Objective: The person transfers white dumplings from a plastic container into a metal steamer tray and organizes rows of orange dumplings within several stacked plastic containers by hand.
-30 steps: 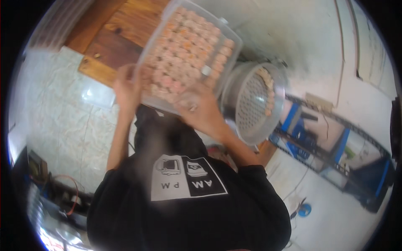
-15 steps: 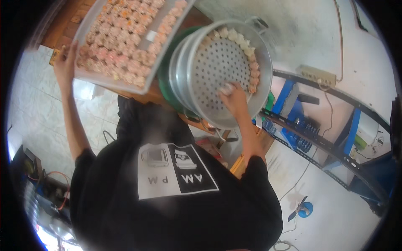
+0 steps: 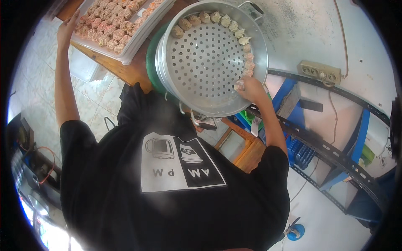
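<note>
My right hand (image 3: pixel 251 89) is inside a round metal steamer (image 3: pixel 197 79) with a perforated bottom. Its fingers are pinched round a small pale dumpling (image 3: pixel 239 85), held low by the steamer's right wall. A curved row of dumplings (image 3: pixel 225 20) lines the far and right inner wall, ending just beyond my fingertips. At the far left, my left hand (image 3: pixel 67 30) grips the left edge of a translucent plastic tray (image 3: pixel 124 57). That tray is filled with rows of pinkish dumplings (image 3: pixel 109 31); its far part is cut off by the picture's edge.
A wooden table (image 3: pixel 136 77) bears the tray, and something green (image 3: pixel 153 62) shows beside the steamer. A socket strip (image 3: pixel 319 73) lies to the right, near a dark metal frame (image 3: pixel 318 140) with blue parts. A small blue fan (image 3: pixel 296 231) stands at the lower right.
My right hand has gone from over the middle of the steamer to its right wall, at the row's near end. The view has shifted; my left hand stays at the tray's edge.
</note>
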`<state>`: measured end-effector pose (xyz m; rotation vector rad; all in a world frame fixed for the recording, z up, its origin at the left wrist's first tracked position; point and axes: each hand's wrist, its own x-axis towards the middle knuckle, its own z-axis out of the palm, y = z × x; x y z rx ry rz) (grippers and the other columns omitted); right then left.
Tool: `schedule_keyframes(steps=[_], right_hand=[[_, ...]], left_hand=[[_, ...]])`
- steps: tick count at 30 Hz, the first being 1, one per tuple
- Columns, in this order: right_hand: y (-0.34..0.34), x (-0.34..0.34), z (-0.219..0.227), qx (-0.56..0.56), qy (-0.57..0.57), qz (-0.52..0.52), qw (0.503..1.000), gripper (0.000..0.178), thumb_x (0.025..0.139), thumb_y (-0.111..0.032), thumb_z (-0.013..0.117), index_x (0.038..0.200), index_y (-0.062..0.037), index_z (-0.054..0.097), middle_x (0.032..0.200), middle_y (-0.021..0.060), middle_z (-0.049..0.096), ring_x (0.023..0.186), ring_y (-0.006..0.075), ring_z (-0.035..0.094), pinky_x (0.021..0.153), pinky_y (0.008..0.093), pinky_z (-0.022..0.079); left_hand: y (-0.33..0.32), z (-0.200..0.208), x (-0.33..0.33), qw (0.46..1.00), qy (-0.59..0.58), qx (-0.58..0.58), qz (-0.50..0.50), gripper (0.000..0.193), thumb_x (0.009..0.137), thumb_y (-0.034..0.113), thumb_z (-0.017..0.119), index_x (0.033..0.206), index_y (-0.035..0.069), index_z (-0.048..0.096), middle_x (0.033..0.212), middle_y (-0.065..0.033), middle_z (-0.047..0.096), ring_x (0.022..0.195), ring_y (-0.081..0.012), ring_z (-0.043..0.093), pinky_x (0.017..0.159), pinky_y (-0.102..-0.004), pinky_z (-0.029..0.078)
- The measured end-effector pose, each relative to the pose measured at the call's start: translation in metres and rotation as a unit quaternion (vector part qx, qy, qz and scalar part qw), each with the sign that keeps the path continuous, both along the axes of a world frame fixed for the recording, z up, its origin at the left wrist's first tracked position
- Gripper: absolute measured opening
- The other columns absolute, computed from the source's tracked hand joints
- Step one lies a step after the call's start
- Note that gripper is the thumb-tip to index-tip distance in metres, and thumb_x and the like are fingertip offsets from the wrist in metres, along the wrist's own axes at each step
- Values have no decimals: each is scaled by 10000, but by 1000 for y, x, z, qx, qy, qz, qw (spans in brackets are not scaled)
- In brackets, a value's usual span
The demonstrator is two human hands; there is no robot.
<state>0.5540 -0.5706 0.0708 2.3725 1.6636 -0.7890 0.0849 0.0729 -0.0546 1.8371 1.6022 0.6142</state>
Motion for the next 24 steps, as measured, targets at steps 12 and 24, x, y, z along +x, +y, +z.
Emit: schedule_keyframes(steps=[12,24], right_hand=[[9,-18,-7,-147,-121,-35,981,304,833,-209,715,1075,-26,711,1065,251,709,979,435,683,890,517,535],[395,-236,21,241,103,-76,962,461,813,-371,761,1024,37,718,890,232,720,779,400,697,683,435,538]], left_hand=[[-18,1,6,994,-22,100,-29,659,885,649,671,1094,35,783,792,-106,738,733,-196,704,739,-343,542],[-59,63,22,992,-120,-27,10,474,889,504,692,953,41,775,813,-207,736,821,-373,736,787,-440,567]])
